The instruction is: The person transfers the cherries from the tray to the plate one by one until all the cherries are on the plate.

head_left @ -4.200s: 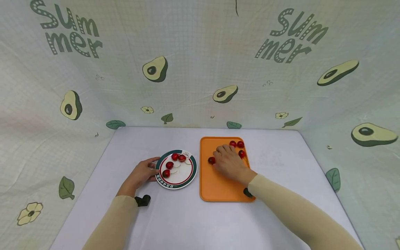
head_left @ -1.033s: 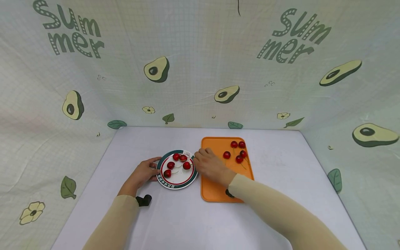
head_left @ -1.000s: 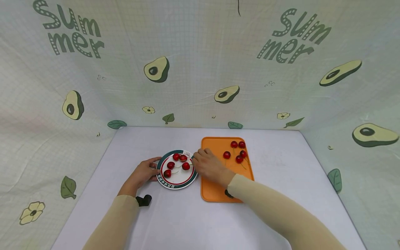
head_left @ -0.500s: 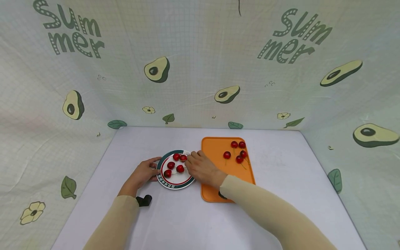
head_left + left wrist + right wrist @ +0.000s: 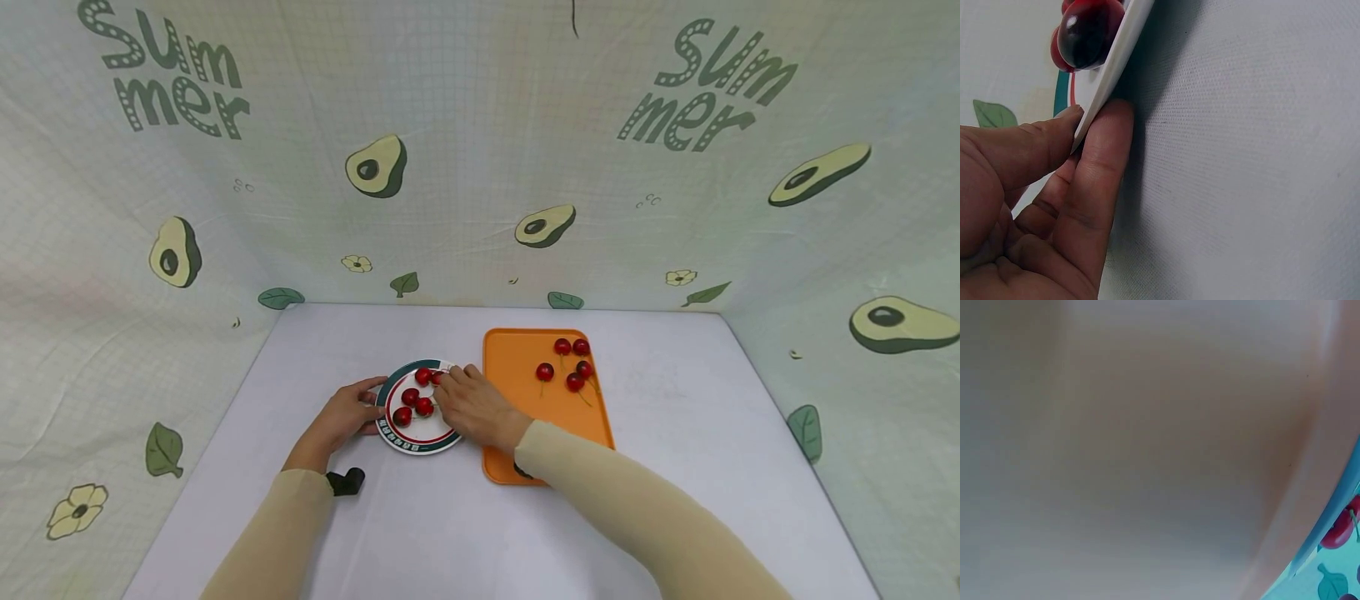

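A white plate with a green and red rim (image 5: 431, 431) stands left of the middle in the head view, with several red cherries on it. My left hand (image 5: 342, 419) grips the plate's left edge. Seen from the left wrist, the thumb (image 5: 1041, 145) lies on top of the plate rim (image 5: 1110, 74) and fingers lie beneath. Over the plate's right side, my right hand (image 5: 480, 407) pinches a cherry (image 5: 424, 407) by its stem; the fingertips are mostly hidden. A blurred pale surface fills most of the right wrist view.
An orange tray (image 5: 517, 354) lies right of the plate, with several stemmed cherries (image 5: 544, 372) towards its upper right. Both rest on a white table (image 5: 660, 392). Behind stands a patterned cloth (image 5: 465, 150) with avocados and leaves.
My right hand has gone from the tray leftwards over the plate, carrying the cherry, which now lies close to the other cherries there. My left hand has stayed at the plate's edge.
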A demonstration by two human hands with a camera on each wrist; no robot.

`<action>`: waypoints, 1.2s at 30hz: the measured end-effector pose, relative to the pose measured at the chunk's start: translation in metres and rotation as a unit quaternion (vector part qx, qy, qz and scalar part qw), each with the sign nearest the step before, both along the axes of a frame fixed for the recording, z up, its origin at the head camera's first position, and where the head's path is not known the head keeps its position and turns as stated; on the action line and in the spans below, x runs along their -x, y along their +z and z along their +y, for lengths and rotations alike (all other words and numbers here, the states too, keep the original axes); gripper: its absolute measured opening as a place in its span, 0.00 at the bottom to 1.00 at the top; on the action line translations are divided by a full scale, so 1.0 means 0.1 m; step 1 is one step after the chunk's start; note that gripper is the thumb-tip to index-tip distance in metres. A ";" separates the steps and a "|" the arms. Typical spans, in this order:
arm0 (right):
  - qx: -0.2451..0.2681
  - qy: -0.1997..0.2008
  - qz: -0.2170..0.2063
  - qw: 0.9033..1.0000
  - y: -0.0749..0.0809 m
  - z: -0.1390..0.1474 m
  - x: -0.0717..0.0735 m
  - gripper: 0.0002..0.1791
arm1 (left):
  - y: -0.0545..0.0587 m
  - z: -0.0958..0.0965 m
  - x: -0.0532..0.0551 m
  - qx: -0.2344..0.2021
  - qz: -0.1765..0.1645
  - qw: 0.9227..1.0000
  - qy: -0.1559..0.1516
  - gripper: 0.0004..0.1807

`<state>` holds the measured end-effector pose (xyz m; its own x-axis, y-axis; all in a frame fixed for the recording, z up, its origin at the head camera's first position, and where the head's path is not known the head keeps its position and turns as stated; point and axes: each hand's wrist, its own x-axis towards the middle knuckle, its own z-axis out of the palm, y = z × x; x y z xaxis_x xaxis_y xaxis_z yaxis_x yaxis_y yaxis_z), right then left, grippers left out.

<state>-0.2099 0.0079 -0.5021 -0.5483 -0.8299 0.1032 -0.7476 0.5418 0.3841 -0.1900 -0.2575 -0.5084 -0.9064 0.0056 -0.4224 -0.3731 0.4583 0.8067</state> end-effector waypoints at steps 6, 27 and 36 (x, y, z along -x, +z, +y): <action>-0.002 -0.004 0.002 1.000 -0.04 -0.06 0.00 0.08 | -0.01 -0.01 0.01 0.003 0.000 1.000 0.003 0.36; 0.029 -0.038 -0.007 0.999 0.08 0.13 0.05 0.17 | 0.00 0.00 -0.01 -0.008 0.005 1.000 0.001 0.36; 0.094 -0.083 -0.003 0.992 0.09 0.53 0.14 0.12 | 0.02 0.01 -0.01 -0.002 0.003 1.000 0.000 0.36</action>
<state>-0.2235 0.0607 -0.4928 -0.6774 -0.6943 0.2432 -0.6440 0.7194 0.2600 -0.1887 -0.2568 -0.5068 -0.9092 0.0073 -0.4162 -0.3676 0.4550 0.8111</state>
